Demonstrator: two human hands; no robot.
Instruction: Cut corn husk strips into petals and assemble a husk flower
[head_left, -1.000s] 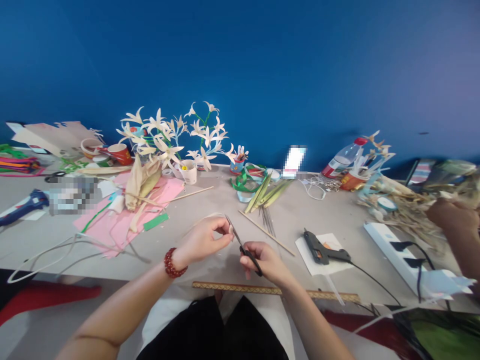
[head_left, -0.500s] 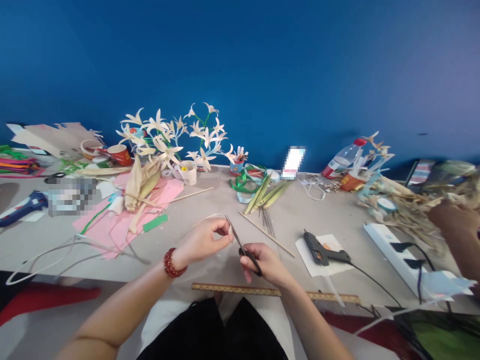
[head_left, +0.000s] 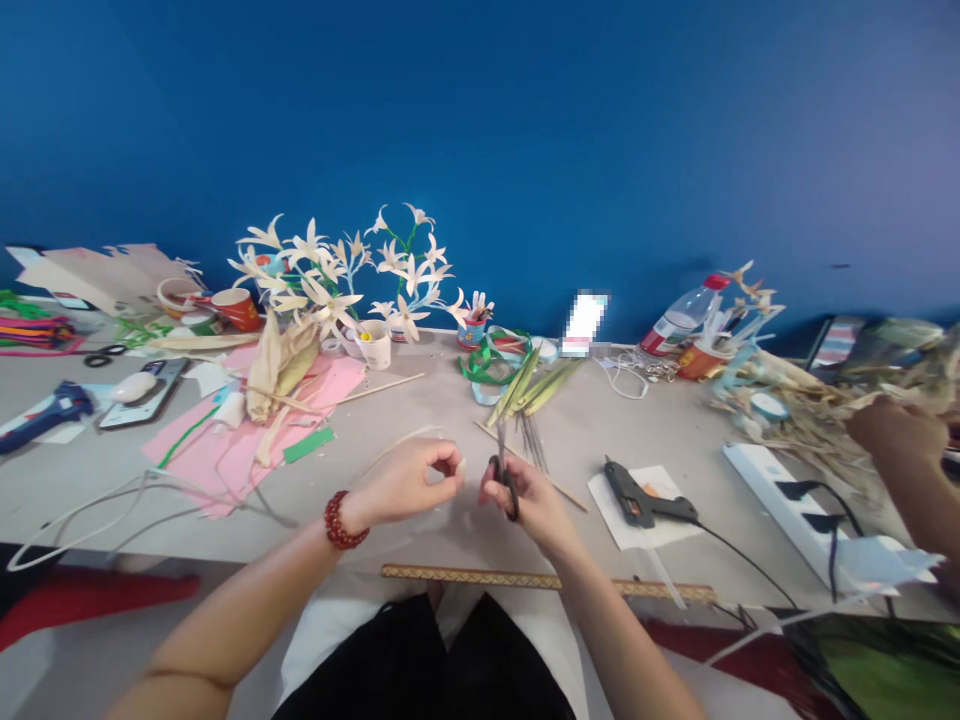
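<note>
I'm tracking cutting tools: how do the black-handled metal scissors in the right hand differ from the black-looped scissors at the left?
The black-handled metal scissors are held in the right hand; the black-looped scissors lie on the grey table. The held pair's blades point toward the blue wall; the other pair's can't be made out. Both have black handles.

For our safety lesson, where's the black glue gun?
Right side of the head view: the black glue gun lies on white paper, between the right hand and power strip.
</note>
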